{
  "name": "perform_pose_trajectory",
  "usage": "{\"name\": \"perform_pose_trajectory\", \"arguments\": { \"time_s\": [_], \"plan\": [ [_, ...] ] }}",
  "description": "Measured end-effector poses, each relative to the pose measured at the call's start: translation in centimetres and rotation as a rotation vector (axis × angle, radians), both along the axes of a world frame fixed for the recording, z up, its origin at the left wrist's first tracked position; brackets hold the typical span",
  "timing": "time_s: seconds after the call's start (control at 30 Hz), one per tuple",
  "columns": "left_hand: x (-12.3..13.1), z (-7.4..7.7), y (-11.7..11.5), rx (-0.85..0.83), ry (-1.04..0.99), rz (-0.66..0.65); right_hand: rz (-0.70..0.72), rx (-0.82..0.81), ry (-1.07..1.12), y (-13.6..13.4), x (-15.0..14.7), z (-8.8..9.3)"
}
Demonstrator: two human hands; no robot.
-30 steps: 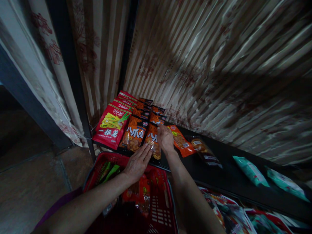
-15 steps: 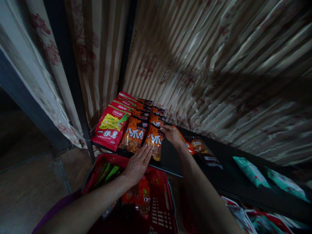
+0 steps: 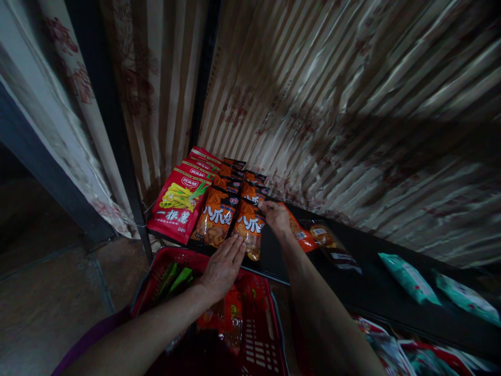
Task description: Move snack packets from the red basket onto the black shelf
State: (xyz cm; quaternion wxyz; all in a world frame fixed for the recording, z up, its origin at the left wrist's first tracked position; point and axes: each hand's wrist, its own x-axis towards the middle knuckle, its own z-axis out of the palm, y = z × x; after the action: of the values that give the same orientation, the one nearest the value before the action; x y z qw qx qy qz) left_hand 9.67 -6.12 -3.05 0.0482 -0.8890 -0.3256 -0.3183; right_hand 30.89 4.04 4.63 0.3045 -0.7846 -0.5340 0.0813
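Two rows of orange-and-black snack bags lie overlapping on a black shelf. On the front snack bag of the right row, my left hand rests its outstretched fingers near the lower left edge. My right hand pinches the upper right corner of that same bag between thumb and fingers. Left of it lies the front bag of the other row. Beside that, red snack bags with yellow sticks pictured on them overlap in a row.
Under my left arm stands a red basket holding green and orange packets. Right of my hand lie an orange packet, a dark clear-fronted packet and teal packets. A pleated curtain hangs behind; a dark post stands left.
Both hands stay on the same front bag with almost no movement. The view has shifted slightly, so the packets at right appear a little further right.
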Motion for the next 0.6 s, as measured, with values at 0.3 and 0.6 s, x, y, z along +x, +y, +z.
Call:
{"name": "perform_pose_trajectory", "arguments": {
  "time_s": [0.3, 0.6],
  "plan": [
    [0.3, -0.6, 0.0, 0.005, -0.014, -0.001, -0.123, -0.02, -0.059, -0.5, -1.5, 1.2],
    [0.3, -0.4, 0.0, -0.013, -0.01, -0.004, -0.16, -0.104, -0.129, -0.7, -1.3, 1.7]
  ]
}}
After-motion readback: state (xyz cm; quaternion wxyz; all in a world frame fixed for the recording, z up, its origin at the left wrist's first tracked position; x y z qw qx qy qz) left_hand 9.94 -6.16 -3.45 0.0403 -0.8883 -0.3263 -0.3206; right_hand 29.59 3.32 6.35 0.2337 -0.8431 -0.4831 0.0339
